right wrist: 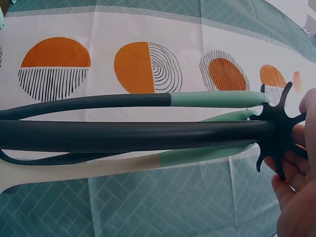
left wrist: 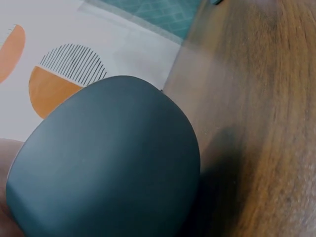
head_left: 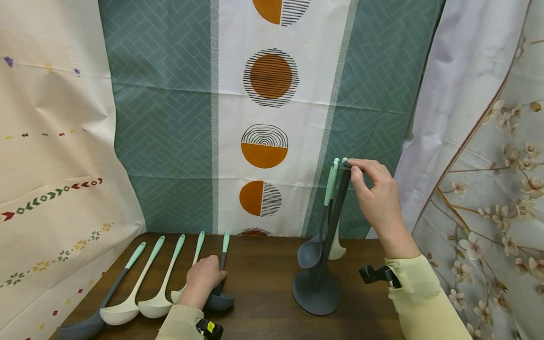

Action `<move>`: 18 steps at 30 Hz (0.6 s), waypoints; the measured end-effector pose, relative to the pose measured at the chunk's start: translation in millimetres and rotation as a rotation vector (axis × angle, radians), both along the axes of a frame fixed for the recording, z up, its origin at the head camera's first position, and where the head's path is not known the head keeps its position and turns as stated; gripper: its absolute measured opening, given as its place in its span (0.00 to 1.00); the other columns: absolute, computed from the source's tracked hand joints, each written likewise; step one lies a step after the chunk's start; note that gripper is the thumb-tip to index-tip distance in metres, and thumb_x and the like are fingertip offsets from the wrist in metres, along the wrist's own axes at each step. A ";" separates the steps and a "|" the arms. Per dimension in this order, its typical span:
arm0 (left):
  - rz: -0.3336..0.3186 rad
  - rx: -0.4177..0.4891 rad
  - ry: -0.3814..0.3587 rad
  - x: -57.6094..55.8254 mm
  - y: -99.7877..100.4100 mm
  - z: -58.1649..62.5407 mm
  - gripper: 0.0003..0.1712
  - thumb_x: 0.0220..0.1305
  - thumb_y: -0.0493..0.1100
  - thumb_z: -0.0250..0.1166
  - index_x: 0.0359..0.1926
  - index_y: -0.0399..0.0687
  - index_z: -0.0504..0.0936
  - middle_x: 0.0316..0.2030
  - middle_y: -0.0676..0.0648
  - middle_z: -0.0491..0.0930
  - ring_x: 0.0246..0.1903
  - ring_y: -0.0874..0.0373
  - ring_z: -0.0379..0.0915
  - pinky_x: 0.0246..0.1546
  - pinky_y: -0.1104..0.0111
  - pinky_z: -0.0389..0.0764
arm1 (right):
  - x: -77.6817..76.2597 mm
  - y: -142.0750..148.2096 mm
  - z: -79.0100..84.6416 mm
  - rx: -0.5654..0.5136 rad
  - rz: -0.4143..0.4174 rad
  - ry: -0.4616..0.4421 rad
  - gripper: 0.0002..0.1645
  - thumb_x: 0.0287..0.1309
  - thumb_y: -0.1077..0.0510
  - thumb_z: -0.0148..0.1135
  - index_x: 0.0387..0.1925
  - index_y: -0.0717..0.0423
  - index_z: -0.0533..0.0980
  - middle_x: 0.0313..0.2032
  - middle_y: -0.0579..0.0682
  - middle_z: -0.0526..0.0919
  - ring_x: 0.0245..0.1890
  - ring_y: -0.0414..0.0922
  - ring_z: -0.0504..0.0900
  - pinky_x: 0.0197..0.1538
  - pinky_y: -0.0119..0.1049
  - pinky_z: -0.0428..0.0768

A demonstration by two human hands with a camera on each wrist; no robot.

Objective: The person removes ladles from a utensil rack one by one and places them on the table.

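My left hand (head_left: 203, 277) grips a dark grey ladle (head_left: 221, 302) with a mint handle end, low over the table. Its rounded bowl fills much of the left wrist view, hiding most of the fingers. My right hand (head_left: 377, 191) holds the hooked top of a dark utensil stand (head_left: 316, 297); in the right wrist view its fingers lie among the prongs (right wrist: 279, 128). From the stand hang dark ladles, one with its bowl (head_left: 309, 255) showing, and a white utensil (head_left: 337, 248). A white ladle (head_left: 196, 252) lies partly behind my left hand.
Left of my hand, two white ladles (head_left: 156, 306) (head_left: 121, 311) and a dark grey ladle (head_left: 82, 328) lie side by side on the brown wooden table (head_left: 263, 283). Patterned cloths hang behind the table and on both sides.
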State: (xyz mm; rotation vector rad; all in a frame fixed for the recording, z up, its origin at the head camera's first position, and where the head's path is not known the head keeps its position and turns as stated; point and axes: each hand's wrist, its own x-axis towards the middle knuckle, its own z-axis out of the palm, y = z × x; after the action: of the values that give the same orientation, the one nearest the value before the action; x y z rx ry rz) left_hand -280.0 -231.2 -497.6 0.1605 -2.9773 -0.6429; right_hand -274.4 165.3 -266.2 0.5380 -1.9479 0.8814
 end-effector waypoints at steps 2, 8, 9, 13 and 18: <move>0.003 0.001 0.008 0.2 0.5 1.0 0.18 0.69 0.46 0.77 0.35 0.40 0.79 0.25 0.46 0.76 0.25 0.51 0.74 0.27 0.58 0.76 | 0.4 0.0 0.1 -0.001 0.001 -0.002 0.21 0.84 0.49 0.57 0.64 0.54 0.87 0.62 0.55 0.87 0.67 0.56 0.78 0.68 0.65 0.74; 0.015 -0.001 0.018 1.0 2.5 3.7 0.17 0.71 0.46 0.76 0.39 0.38 0.79 0.25 0.46 0.76 0.25 0.50 0.74 0.27 0.57 0.76 | 0.6 0.7 0.2 -0.003 0.007 -0.001 0.21 0.84 0.49 0.58 0.64 0.55 0.87 0.62 0.56 0.87 0.68 0.57 0.78 0.69 0.65 0.73; 0.014 -0.001 0.016 1.2 2.7 4.2 0.17 0.71 0.46 0.76 0.38 0.39 0.79 0.25 0.46 0.76 0.25 0.50 0.74 0.27 0.57 0.75 | 0.4 0.9 0.0 -0.004 0.006 0.000 0.21 0.84 0.49 0.58 0.64 0.55 0.87 0.62 0.56 0.87 0.68 0.57 0.78 0.69 0.65 0.73; 0.012 -0.007 0.023 1.6 3.5 6.9 0.16 0.72 0.46 0.75 0.36 0.41 0.80 0.24 0.47 0.76 0.24 0.51 0.74 0.26 0.58 0.75 | -0.2 1.4 0.0 -0.002 0.003 0.006 0.21 0.84 0.49 0.58 0.64 0.55 0.87 0.62 0.56 0.87 0.68 0.57 0.78 0.69 0.65 0.73; 0.008 -0.031 0.069 1.7 5.0 12.4 0.16 0.72 0.46 0.75 0.35 0.40 0.81 0.25 0.46 0.75 0.24 0.51 0.73 0.26 0.58 0.76 | -0.4 1.5 1.2 0.000 0.003 0.004 0.21 0.83 0.49 0.59 0.63 0.54 0.87 0.61 0.55 0.87 0.68 0.57 0.79 0.69 0.65 0.74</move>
State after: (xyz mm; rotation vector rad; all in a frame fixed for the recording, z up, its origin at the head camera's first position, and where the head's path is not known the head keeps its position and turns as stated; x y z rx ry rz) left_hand -278.3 -226.2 -485.1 0.1449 -2.9173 -0.5893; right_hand -274.8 166.8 -265.1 0.5420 -1.9434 0.8813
